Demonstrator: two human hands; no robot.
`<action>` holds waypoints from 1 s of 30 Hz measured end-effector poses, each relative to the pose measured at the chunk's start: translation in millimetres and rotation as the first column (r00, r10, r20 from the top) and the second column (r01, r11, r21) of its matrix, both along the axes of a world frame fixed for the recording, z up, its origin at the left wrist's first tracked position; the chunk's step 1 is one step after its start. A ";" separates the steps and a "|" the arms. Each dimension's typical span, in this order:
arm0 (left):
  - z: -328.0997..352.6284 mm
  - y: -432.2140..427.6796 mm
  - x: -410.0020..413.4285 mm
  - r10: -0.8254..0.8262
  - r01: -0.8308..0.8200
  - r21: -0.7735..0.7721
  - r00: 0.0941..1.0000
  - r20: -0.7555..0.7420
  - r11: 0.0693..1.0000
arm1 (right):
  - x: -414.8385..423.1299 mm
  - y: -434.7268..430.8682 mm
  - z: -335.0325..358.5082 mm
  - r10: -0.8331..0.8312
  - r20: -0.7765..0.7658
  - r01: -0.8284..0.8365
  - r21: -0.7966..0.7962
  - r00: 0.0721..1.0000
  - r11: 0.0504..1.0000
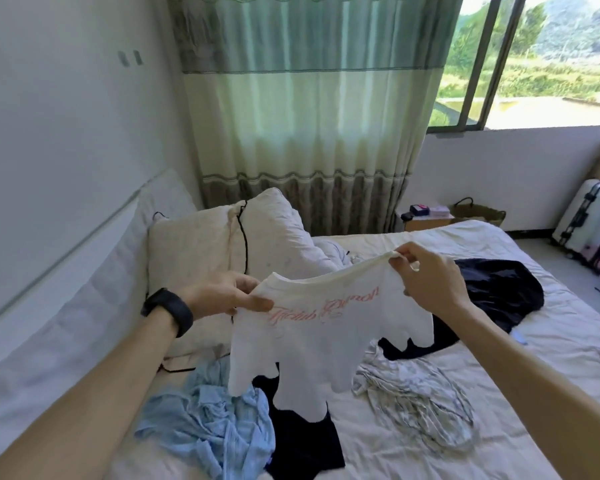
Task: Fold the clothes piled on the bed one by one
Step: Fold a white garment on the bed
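Our forearms reach over the bed (pixel 565 327). The left hand (pixel 229 296) and right hand (pixel 426 271) each pinch the top edge of the white shirt (pixel 326 344), held up above the near clothes (pixel 205 420). We judge this the spreading step; next it needs laying flat to fold.

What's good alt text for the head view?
A person's left hand and right hand pinch the top edge of a white T-shirt with pink lettering, holding it up over a bed. Crumpled on the bed lie a light blue garment, a grey patterned garment and dark garments.
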State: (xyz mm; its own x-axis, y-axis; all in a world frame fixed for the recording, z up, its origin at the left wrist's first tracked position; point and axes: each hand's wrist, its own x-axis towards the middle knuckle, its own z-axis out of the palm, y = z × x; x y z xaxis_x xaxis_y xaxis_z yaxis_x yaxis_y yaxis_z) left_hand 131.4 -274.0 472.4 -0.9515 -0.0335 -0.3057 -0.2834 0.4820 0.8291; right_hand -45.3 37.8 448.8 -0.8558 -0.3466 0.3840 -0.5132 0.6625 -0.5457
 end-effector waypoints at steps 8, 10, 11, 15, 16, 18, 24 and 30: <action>-43.9 -4.8 18.2 -0.036 0.029 0.083 0.996 0.082 0.996 | 23.4 -26.4 -25.2 0.085 0.060 -0.089 0.056 0.995 0.994; -54.8 -9.9 22.8 -0.066 0.051 0.151 0.993 0.098 0.987 | 28.5 -29.1 -35.8 0.086 0.087 -0.092 0.062 0.992 0.994; -59.1 -12.4 25.3 -0.074 0.056 0.176 0.992 0.100 0.983 | 31.5 -30.0 -41.1 0.085 0.106 -0.092 0.061 0.991 0.994; -72.3 -21.0 31.8 -0.135 0.111 0.163 0.980 0.144 0.980 | 48.0 -32.1 -63.9 0.096 0.166 -0.106 0.050 0.981 0.993; -75.7 -23.1 32.8 -0.159 0.128 0.174 0.971 0.176 0.976 | 52.2 -31.6 -69.8 0.101 0.175 -0.111 0.050 0.979 0.993; -79.4 -27.8 35.1 -0.168 0.109 0.232 0.952 0.255 0.967 | 60.9 -28.6 -80.6 0.115 0.199 -0.125 0.042 0.973 0.991; -56.6 -42.7 35.8 -0.124 -0.046 0.406 0.915 0.383 0.913 | 74.6 -13.4 -87.6 0.113 0.225 -0.123 0.028 0.968 0.992; -38.3 -19.9 24.7 -0.014 -0.055 -0.454 0.989 -0.147 0.889 | 69.5 7.9 -60.2 0.121 0.116 -0.132 0.088 0.986 0.987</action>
